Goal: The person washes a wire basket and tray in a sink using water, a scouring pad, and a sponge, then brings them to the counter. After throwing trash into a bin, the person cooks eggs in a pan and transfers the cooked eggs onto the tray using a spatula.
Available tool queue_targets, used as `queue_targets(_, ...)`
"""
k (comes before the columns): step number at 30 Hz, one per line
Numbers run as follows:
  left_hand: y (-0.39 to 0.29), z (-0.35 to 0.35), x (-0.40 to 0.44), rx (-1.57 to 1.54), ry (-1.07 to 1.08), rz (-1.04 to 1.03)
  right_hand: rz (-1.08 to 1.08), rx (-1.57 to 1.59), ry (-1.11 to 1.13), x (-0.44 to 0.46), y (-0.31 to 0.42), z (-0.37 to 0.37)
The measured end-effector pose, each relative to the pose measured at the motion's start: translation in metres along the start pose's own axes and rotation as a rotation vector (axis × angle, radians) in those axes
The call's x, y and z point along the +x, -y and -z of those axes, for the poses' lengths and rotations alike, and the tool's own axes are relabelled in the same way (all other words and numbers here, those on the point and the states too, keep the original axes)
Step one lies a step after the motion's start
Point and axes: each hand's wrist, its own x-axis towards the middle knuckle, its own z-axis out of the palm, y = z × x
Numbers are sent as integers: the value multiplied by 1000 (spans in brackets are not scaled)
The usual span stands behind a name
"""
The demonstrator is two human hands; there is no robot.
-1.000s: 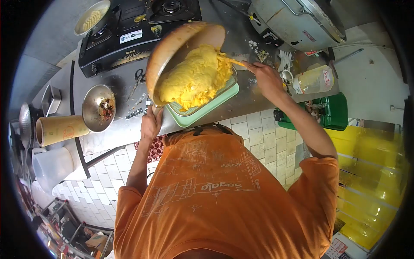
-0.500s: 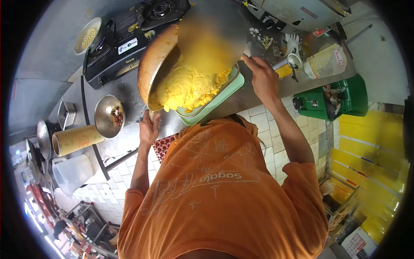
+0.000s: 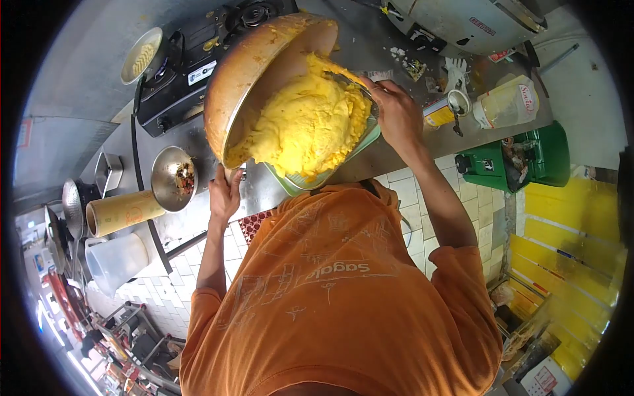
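My left hand [image 3: 224, 195] is closed around the short handle [image 3: 232, 174] of a large wok [image 3: 251, 66] with a browned outer side. The wok is tipped on its side, its mouth facing right above a pale green tray [image 3: 288, 187]. A big soft yellow mass like scrambled egg [image 3: 304, 122] spills from the wok over the tray, hiding most of it. My right hand [image 3: 399, 115] grips a spatula [image 3: 338, 68] coated in yellow food. The spatula's far end reaches into the wok's mouth, against the food.
At the left stand a black gas stove [image 3: 158, 117] with a pan [image 3: 146, 54], a steel bowl [image 3: 160, 173] holding dark bits, a brown cylinder [image 3: 125, 213] and a plastic jug [image 3: 119, 263]. A can [image 3: 437, 115] and bag [image 3: 507, 105] lie right; below is a green bin [image 3: 553, 155].
The yellow mass has slid down and right, covering more of the tray. The wok has shifted slightly left. The blur over its far side is gone, showing the spatula.
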Motion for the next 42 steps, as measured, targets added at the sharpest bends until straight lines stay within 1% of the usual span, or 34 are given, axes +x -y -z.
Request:
queue_targets(1,-2,2,2,-24,-36,-33,-1,1,0,0,-1,-3)
queue_targets(3,-5,5,3,-47,-69,-64,-16,127,3,-4,-5,-11)
queue_targets(5,-8,7,2,-66,-10,-5,-21,136,3,-10,-6,-14)
queue_targets(6,-11,6,0,-66,-15,-4,-24,144,2,-11,-6,-15)
queue_targets(8,-18,2,-3,-46,14,84,-12,155,-27,-15,-7,-15)
queue_targets(10,-20,2,-3,-38,15,90,-4,164,-49,-18,-7,-13)
queue_targets(12,-19,2,-3,-73,53,80,-125,252,41,-20,-7,-9)
queue_targets(16,-23,-8,-7,-147,45,124,-119,222,9,-28,-16,-7)
queue_targets(18,-26,-18,-7,-230,83,105,-97,198,-88,-34,-22,-7)
queue_targets(19,-35,-22,-8,-274,98,176,-95,193,-86,-36,-24,-7)
queue_targets(21,-39,-32,-7,-284,107,201,-171,84,-25,-43,-26,-9)
queue_targets(22,-40,-36,-6,-286,115,222,-172,78,-25,-49,-28,-16)
queue_targets(24,-41,-39,-4,-275,120,196,-35,121,19,-64,-27,-33)
queue_targets(26,-37,-42,-1,-216,87,139,-27,156,30,-74,-10,-39)
queue_targets(27,-39,-41,1,-192,59,68,-13,199,46,-78,-5,-39)
queue_targets(31,-38,-35,7,-132,59,102,-3,201,137,-70,3,-13)
queue_targets(33,-38,-35,9,-110,0,8,14,18,113,-53,2,9)
queue_targets(34,-41,-33,10,-107,-2,16,19,22,119,-48,6,13)
queue_targets(36,-51,-29,16,-77,47,73,-24,163,75,-38,15,20)
queue_targets(38,-60,-28,20,-45,49,71,-4,161,90,-42,42,31)
queue_targets(40,-67,-29,24,-6,62,64,-95,478,268,-49,73,44)
queue_targets(42,-76,-31,26,-49,43,57,1,559,245,-60,100,50)
